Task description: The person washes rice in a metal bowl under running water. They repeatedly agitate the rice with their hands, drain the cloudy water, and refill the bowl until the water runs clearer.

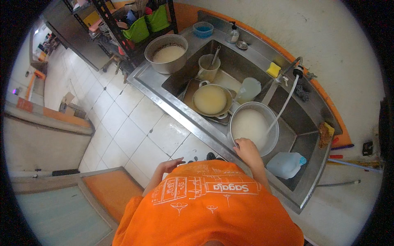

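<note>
My right hand [247, 150] grips the near rim of a large metal pot [275, 140], with its fingers curled over the edge and partly hidden. Cloudy whitish liquid [251, 127] fills much of the pot. A pale hose [287, 100] from the tap [283, 79] reaches down into it. My left hand [172, 165] hangs in front of my orange shirt, away from the sink, with nothing visible in it. Left of the pot, a two-handled pan [228, 103] holds yellowish, cloudy liquid. Beside that pan, a translucent plastic jug [250, 89] leans in the steel sink [231, 66].
A second big pot [166, 66] stands on the left counter. In the sink is a pitcher [209, 66] with a metal-handled utensil. A plastic jerrycan [284, 166] lies in the right basin. A yellow sponge [273, 70] and a soap dispenser [234, 34] line the back ledge.
</note>
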Available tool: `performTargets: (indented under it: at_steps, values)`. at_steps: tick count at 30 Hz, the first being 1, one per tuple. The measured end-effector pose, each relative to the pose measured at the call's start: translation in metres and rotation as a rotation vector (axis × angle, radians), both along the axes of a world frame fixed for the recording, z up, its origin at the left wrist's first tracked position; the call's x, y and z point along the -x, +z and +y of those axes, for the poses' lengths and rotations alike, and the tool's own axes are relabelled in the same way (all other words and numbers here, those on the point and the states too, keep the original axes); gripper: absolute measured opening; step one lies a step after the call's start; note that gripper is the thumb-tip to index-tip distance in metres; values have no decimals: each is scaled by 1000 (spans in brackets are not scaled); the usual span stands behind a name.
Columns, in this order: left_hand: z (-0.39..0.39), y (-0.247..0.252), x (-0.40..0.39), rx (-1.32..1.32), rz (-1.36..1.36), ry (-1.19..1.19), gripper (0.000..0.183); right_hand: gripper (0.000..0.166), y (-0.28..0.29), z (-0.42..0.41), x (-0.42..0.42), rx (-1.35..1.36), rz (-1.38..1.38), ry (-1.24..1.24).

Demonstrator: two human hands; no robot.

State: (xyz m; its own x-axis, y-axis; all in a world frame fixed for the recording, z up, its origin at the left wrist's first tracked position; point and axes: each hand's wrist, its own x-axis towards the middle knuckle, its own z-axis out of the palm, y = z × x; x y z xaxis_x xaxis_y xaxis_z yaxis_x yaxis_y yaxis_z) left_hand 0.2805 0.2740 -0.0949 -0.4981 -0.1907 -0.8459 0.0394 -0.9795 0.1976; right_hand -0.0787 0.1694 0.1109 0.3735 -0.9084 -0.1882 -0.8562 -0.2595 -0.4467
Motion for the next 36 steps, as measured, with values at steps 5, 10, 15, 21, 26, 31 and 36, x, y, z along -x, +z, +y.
performTargets:
  at_steps: [5,10,15,21,26,31,36]
  values:
    - [-2,-13,-20,-79,-50,110,65,25,4,-5,0,-99,59,33]
    - [14,-21,-22,-51,-217,146,61,25,5,-7,1,-118,60,42]
    - [32,-37,-23,-20,-348,-57,58,23,1,-8,1,-70,63,56]
    - [45,-51,-22,35,-453,-375,56,23,-1,-7,3,-48,49,54]
    - [24,-51,-18,119,-558,-682,54,23,4,-13,6,-150,-16,20]
    - [-39,-1,-5,573,-591,-928,46,24,-42,-57,63,-146,42,-84]
    - [-95,67,26,464,-520,-533,44,54,-98,-105,70,-727,408,-59]
